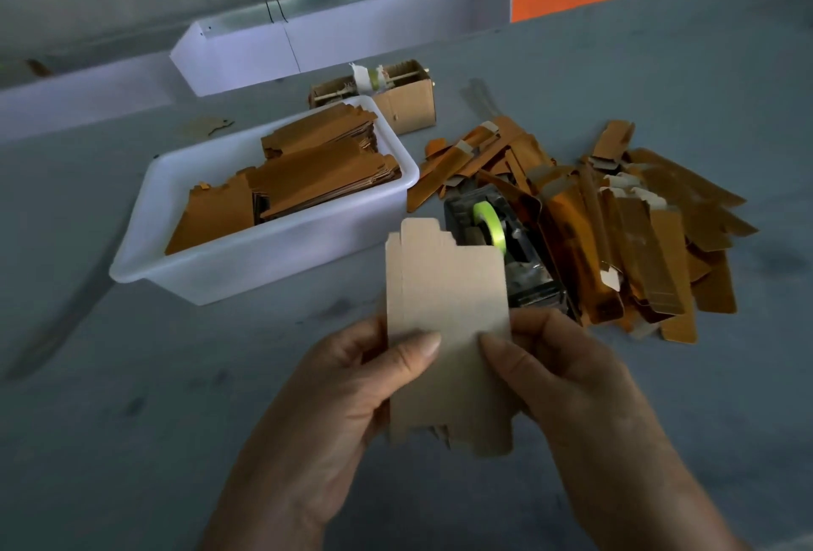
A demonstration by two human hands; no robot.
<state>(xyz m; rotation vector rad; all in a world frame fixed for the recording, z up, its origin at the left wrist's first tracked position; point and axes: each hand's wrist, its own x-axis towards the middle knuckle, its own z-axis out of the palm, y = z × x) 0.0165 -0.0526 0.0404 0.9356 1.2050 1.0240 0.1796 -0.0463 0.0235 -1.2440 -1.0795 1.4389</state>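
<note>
I hold a flat, unfolded brown cardboard box blank [444, 286] upright above the grey table, its plain inner side facing me. My left hand [352, 392] pinches its left edge, thumb on the front. My right hand [567, 374] pinches its right edge, thumb also on the front. The fingers of both hands are hidden behind the card.
A white plastic tub [264, 260] with stacks of flat gold blanks [308, 167] stands at left. A tape dispenser [506, 238] with green tape sits just behind the card. A pile of folded gold boxes [638, 225] lies at right. A small cardboard box [409, 101] stands farther back.
</note>
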